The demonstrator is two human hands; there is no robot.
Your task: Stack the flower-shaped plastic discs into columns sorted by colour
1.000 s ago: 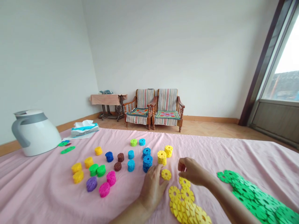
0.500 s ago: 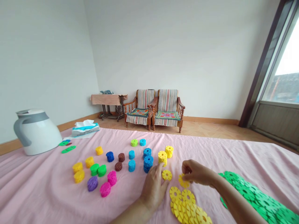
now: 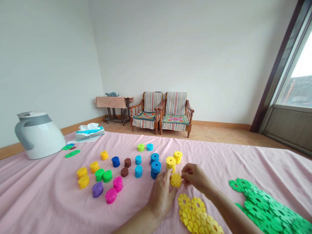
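My left hand [image 3: 162,191] rests on the pink cloth [image 3: 48,208], its fingertips touching a small stack of yellow flower-shaped discs [image 3: 175,179]. My right hand [image 3: 193,177] pinches the same stack from the right side, fingers closed on a yellow disc. Just behind the stack stand two taller yellow disc stacks [image 3: 171,162]. A loose pile of flat yellow discs [image 3: 196,214] lies in front of my hands.
Several short stacks in blue, brown, green, purple, pink and yellow [image 3: 107,175] dot the cloth to the left. Flat green discs [image 3: 265,204] spread at the right. A white kettle [image 3: 39,135] and tissue pack [image 3: 89,133] sit far left. Two wooden chairs [image 3: 162,112] stand by the wall.
My right hand picked a yellow disc from the loose pile and brought it left onto the small stack held by my left hand. The left hand barely moved.
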